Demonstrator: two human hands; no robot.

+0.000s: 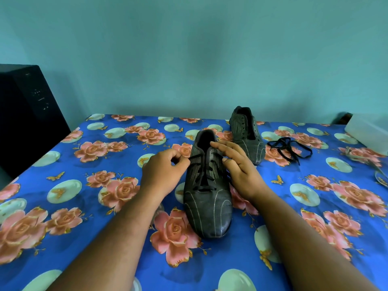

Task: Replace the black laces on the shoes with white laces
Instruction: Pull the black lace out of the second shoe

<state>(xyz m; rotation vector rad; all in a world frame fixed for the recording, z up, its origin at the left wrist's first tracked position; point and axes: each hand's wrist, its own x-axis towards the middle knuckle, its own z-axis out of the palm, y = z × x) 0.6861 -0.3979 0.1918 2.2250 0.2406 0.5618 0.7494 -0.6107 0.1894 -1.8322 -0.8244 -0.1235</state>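
Observation:
A dark striped shoe (207,206) lies on the flowered cloth, toe toward me, with a black lace (202,175) threaded through its eyelets. My left hand (163,173) pinches the lace's end at the shoe's upper left side. My right hand (239,164) rests on the shoe's right side, fingers spread over the tongue and collar. A second shoe (246,135) without a lace stands behind to the right. A loose black lace (288,149) lies in a tangle right of it.
The blue flowered cloth (94,206) covers the table up to a teal wall. A black box (27,114) stands at the left edge. A white container (367,131) and a clear wrapper (365,158) lie at the far right.

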